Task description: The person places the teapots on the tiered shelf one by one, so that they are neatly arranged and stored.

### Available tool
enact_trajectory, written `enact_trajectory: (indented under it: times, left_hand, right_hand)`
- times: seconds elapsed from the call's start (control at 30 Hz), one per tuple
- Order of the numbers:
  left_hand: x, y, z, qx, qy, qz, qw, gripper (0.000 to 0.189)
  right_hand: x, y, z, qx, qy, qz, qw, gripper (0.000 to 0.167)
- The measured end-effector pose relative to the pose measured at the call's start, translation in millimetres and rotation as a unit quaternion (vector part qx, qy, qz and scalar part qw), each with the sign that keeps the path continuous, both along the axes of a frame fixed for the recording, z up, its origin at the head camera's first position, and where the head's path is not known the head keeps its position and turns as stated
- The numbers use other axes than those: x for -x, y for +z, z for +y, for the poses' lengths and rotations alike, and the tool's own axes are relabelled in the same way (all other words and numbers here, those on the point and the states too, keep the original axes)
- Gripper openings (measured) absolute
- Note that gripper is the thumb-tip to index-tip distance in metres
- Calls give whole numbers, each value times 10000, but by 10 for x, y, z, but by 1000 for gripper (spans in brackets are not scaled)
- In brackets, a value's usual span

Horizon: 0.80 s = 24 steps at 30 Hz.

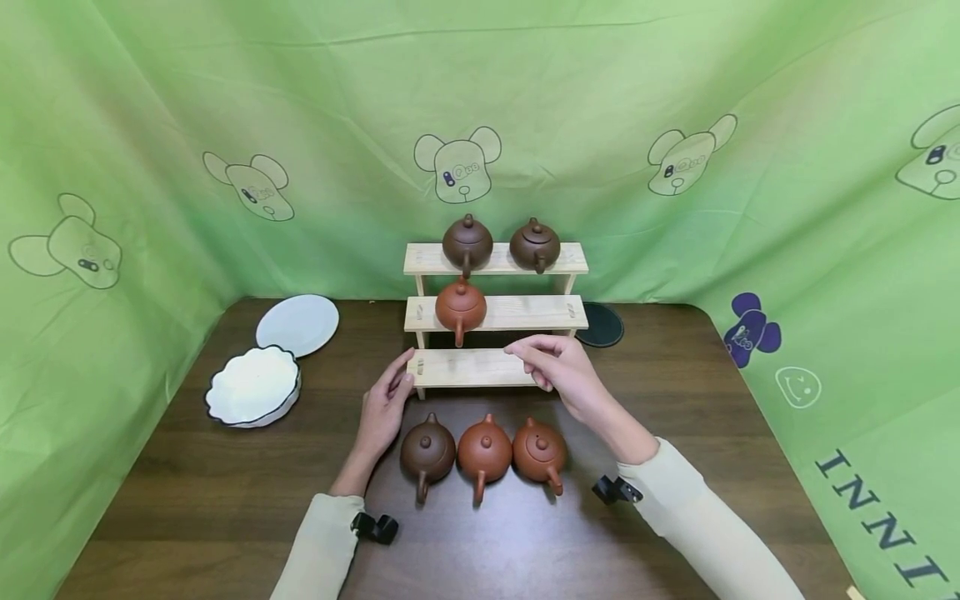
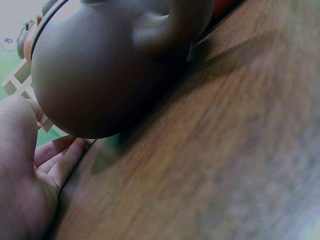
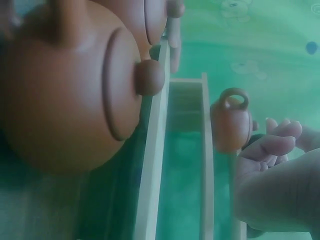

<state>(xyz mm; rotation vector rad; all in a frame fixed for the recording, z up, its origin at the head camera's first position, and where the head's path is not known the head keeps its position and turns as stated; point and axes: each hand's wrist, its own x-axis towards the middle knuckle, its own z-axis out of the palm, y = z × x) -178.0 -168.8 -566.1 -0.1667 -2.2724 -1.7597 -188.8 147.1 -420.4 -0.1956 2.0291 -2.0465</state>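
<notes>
A three-tier light wooden shelf [image 1: 480,367] stands on the table. My left hand [image 1: 386,404] touches the left end of its lowest tier with fairly straight fingers. Over the right part of that tier is my right hand [image 1: 558,367], its fingers loosely bent and thumb near the forefinger, with nothing seen between them. In front lie a dark brown teapot [image 1: 427,454], a reddish teapot [image 1: 484,452] and another reddish teapot [image 1: 539,452] in a row. The middle tier bears a reddish teapot [image 1: 461,308]. On the top tier are a dark brown teapot [image 1: 467,243] and a second dark brown teapot [image 1: 535,244].
To the left lie a white plate [image 1: 298,325] and a scalloped white dish [image 1: 253,387] with a dark rim. A dark round mat [image 1: 602,325] sits partly behind the shelf's right side. Green printed cloth [image 1: 337,167] surrounds the dark wooden table [image 1: 667,383].
</notes>
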Motion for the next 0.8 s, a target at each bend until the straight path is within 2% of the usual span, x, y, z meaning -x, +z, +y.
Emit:
enact_trajectory:
  times: [0.1, 0.2, 0.4, 0.53, 0.6, 0.73, 0.8]
  left_hand:
    - [-43, 84, 32, -73, 10, 18, 10000, 43]
    - [-54, 104, 48, -116, 50, -4, 9999, 43]
    - [-20, 15, 8, -77, -32, 160, 9998, 43]
    - [19, -33, -22, 55, -16, 60, 10000, 44]
    - [10, -5, -13, 113, 7, -15, 9999, 44]
    - [-81, 161, 51, 97, 73, -96, 9999, 44]
    - [-92, 179, 59, 101, 100, -46, 9999, 44]
  right_hand:
    - [-65, -24, 56, 18, -30, -30, 10000, 14]
    - [-127, -53, 111, -49, -36, -56, 10000, 16]
    - [-231, -122, 211, -234, -95, -14, 9997, 16]
    - [-297, -165, 289, -350, -135, -80, 9993, 16]
    - [-328, -191, 332, -421, -171, -112, 9989, 17]
    - [-388, -247, 425, -575, -143, -109, 9982, 24]
    - [-418, -271, 469, -641, -113, -106, 9978, 28]
